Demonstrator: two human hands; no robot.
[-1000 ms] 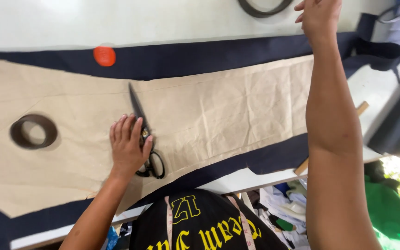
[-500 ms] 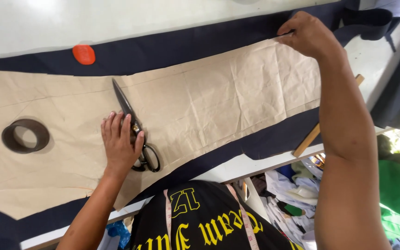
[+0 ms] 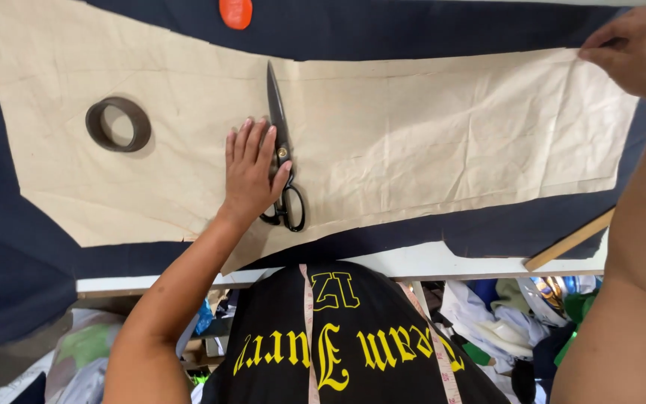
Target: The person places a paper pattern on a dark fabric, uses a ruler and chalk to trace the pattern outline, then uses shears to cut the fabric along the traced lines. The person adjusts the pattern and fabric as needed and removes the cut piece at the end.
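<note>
The tan paper pattern (image 3: 428, 142) lies flat over dark navy cloth (image 3: 9, 247), which spreads past the worktop (image 3: 413, 262) near edge on the left. The left hand (image 3: 250, 172) rests flat and open on the pattern, fingers spread, its thumb side touching the black scissors (image 3: 282, 150), which lie closed beside it. The right hand (image 3: 633, 49) pinches the pattern's far right corner. A dark tape roll (image 3: 118, 124) sits well left; an orange disc (image 3: 235, 13) lies on the cloth at the far edge.

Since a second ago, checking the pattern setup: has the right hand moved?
Yes. The right hand came down from beyond the dark fabric onto the paper pattern's far corner.
</note>
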